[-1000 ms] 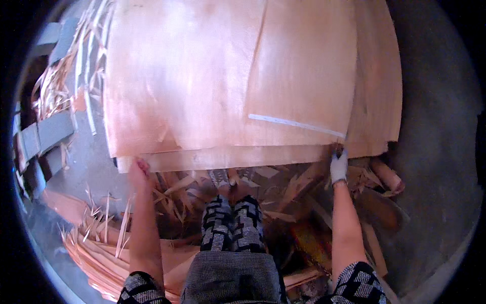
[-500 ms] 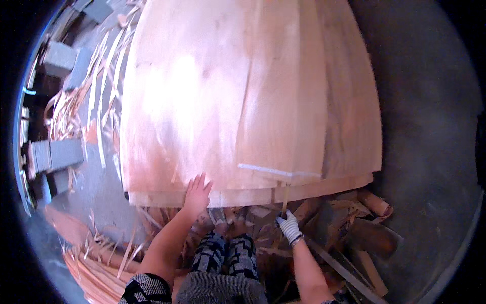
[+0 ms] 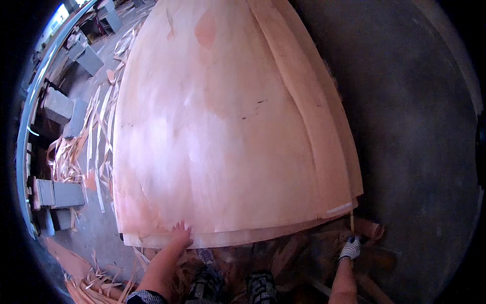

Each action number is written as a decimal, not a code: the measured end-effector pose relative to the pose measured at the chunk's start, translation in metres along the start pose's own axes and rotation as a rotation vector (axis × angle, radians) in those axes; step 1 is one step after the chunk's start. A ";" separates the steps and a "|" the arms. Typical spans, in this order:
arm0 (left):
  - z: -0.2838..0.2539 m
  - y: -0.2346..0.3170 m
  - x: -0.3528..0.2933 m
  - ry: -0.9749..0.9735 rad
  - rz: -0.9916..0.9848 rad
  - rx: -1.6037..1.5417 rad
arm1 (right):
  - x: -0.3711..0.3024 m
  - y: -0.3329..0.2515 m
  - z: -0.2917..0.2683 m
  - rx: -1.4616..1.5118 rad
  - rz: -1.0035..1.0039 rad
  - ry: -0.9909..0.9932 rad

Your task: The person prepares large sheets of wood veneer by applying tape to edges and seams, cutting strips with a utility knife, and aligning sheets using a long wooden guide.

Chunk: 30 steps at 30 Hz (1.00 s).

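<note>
A stack of large, thin wood veneer sheets (image 3: 212, 152) fills the middle of the view. My bare left hand (image 3: 181, 234) lies with fingers spread on its near edge, left of the middle. My right hand (image 3: 350, 248), in a white striped glove with dark fingertips, is closed round a thin yellowish stick (image 3: 352, 223). The stick's far end meets the stack's near right corner, beside a pale strip (image 3: 339, 208) on the sheet edge. Whether the stick and strip are joined I cannot tell. A narrower veneer sheet (image 3: 309, 96) lies along the stack's right side.
Veneer scraps (image 3: 288, 256) litter the floor round my feet, with a rolled piece (image 3: 372, 230) near the right corner. Long shavings (image 3: 96, 147) and grey blocks (image 3: 68, 194) lie to the left. Dark floor (image 3: 415, 126) stretches along the right.
My right hand has moved right with the stick, and the narrower sheet and pale strip have shifted to the stack's right edge. My left hand stays at the near edge. The view has shifted.
</note>
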<state>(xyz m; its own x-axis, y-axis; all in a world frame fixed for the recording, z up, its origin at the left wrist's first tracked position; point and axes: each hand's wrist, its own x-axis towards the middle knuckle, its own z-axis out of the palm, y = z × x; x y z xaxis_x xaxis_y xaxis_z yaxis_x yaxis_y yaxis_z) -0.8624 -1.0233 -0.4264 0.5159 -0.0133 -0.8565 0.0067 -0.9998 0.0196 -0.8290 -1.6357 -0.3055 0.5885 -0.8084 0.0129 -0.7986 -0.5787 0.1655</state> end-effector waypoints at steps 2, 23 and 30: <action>-0.008 0.006 0.011 -0.004 0.013 0.047 | 0.028 0.033 0.054 -0.089 -0.206 -0.140; -0.147 0.317 -0.006 0.396 0.351 -0.048 | 0.047 0.061 0.050 -0.040 -0.432 -0.380; -0.070 0.239 -0.080 0.048 0.394 -0.179 | 0.065 0.121 0.018 -0.054 -0.164 -0.314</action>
<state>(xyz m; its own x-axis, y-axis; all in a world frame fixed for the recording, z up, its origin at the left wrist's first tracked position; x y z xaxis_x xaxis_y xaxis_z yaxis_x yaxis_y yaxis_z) -0.8420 -1.2597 -0.3169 0.5480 -0.3884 -0.7409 -0.0525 -0.8999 0.4329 -0.8896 -1.7606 -0.3019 0.6340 -0.7037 -0.3207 -0.6839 -0.7038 0.1921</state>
